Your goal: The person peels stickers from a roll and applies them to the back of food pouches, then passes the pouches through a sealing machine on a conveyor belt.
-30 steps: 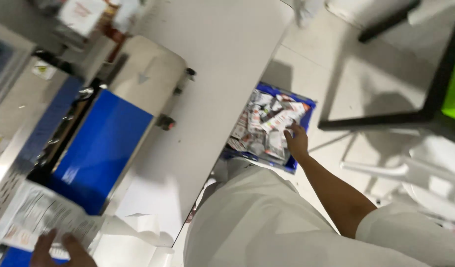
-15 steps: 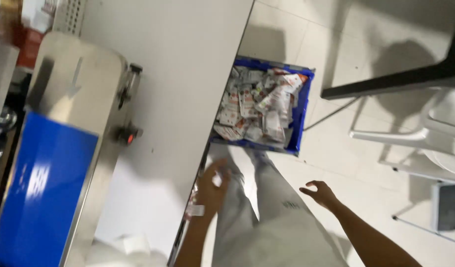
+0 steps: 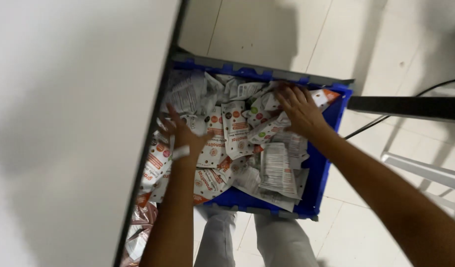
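Observation:
A blue plastic crate (image 3: 322,184) stands on the floor beside the white table, filled with several white and orange printed pouches (image 3: 237,131). Both my hands are down inside it. My left hand (image 3: 180,133) rests with fingers spread on the pouches near the crate's left side, close under the table edge; a pale band sits at its wrist. My right hand (image 3: 299,109) lies flat with fingers apart on the pouches at the far right corner. Neither hand is closed around a pouch.
The white table top (image 3: 74,128) fills the left half, its dark edge overhanging the crate. A black bar (image 3: 405,106) and a dark cable cross the tiled floor at right, with a white frame below. My legs in light trousers (image 3: 252,242) stand by the crate.
The view has swung down from the blue and steel machine on the table to the crate. Both hands, held above it half a second ago, now press into the pouches.

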